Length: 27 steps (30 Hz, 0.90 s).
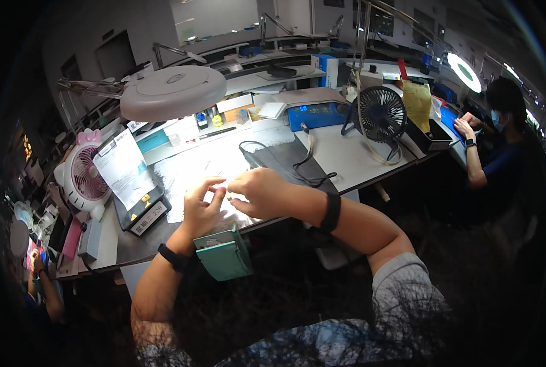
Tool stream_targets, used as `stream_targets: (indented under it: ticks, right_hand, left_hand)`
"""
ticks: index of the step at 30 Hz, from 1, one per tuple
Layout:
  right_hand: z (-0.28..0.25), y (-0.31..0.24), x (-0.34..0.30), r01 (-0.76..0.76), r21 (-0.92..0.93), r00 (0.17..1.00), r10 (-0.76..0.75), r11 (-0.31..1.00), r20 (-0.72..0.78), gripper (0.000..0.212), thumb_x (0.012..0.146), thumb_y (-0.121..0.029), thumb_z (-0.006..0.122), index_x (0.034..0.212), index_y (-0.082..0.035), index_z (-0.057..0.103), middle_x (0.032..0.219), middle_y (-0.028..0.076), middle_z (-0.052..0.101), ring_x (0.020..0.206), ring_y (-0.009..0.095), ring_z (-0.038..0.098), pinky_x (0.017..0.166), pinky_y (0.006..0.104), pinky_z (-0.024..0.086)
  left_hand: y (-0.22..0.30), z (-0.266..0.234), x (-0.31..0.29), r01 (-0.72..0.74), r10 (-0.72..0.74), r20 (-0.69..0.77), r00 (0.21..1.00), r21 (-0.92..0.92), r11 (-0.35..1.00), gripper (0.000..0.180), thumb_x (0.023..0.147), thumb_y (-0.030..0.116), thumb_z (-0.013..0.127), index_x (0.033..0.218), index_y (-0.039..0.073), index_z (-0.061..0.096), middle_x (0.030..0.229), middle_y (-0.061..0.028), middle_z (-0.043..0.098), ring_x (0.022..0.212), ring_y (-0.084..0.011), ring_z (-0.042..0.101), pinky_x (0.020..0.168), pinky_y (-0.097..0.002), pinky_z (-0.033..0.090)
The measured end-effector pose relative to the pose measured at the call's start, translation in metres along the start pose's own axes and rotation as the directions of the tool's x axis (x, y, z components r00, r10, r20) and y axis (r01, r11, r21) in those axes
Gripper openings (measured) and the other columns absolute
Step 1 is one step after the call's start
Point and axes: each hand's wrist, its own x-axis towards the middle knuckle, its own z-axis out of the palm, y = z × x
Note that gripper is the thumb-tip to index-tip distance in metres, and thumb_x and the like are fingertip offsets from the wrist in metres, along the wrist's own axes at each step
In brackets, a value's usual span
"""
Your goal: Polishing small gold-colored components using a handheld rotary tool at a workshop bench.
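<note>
My left hand (201, 209) and my right hand (262, 193) meet over the brightly lit near part of the workbench. The left thumb and forefinger curl toward the right hand's fingertips. On the right, the fingers are bent in a pinch. A tiny pale thing seems to sit between the two hands, but glare and its size hide what it is. Just below them, a green open-topped holder (225, 255) hangs at the bench's front edge. A white sheet (184, 165) lies under the light beyond my left hand.
A round magnifier lamp (174, 92) overhangs the bench. Left stand a pink fan (88, 174) and a clipboard (125, 171). Right are a blue display box (317, 116), a black cable (314, 177) and a black fan (381, 113). A masked co-worker (499, 144) sits at far right.
</note>
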Motion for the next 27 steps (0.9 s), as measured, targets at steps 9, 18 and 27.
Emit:
stream_targets:
  ticks: [9, 18, 27]
  right_hand:
    - [-0.068, -0.064, 0.007, 0.077, -0.3, 0.905, 0.06, 0.951, 0.422, 0.011, 0.084, -0.011, 0.07, 0.089, -0.004, 0.064, 0.074, 0.014, 0.067, 0.073, 0.035, 0.072, 0.061, 0.0455, 0.056]
    - [-0.149, -0.144, -0.007, 0.102, -0.375, 0.932, 0.043, 0.921, 0.359, 0.015, 0.076, -0.008, 0.071, 0.081, -0.008, 0.057, 0.068, 0.006, 0.058, 0.061, 0.027, 0.063, 0.051, 0.0403, 0.047]
    - [-0.178, -0.229, -0.015, -0.017, -0.475, 0.976, 0.117, 0.88, 0.184, 0.017, 0.073, -0.009, 0.073, 0.084, -0.008, 0.06, 0.072, 0.005, 0.055, 0.065, 0.021, 0.059, 0.055, 0.036, 0.046]
  left_hand:
    - [0.01, -0.005, 0.003, -0.224, 0.221, 0.038, 0.975, 0.103, 0.969, 0.022, 0.085, 0.0, 0.078, 0.106, 0.005, 0.072, 0.102, -0.0114, 0.075, 0.088, -0.0313, 0.073, 0.075, -0.0378, 0.058]
    - [0.015, -0.003, 0.007, -0.243, 0.236, 0.093, 0.967, 0.08, 0.967, 0.021, 0.086, -0.001, 0.076, 0.106, 0.003, 0.071, 0.104, -0.0119, 0.075, 0.088, -0.0314, 0.074, 0.077, -0.0376, 0.058]
    - [0.012, -0.003, 0.008, -0.214, 0.206, 0.087, 0.975, 0.082, 0.974, 0.02, 0.089, 0.003, 0.077, 0.108, 0.004, 0.072, 0.104, -0.0128, 0.075, 0.086, -0.0318, 0.074, 0.075, -0.0369, 0.059]
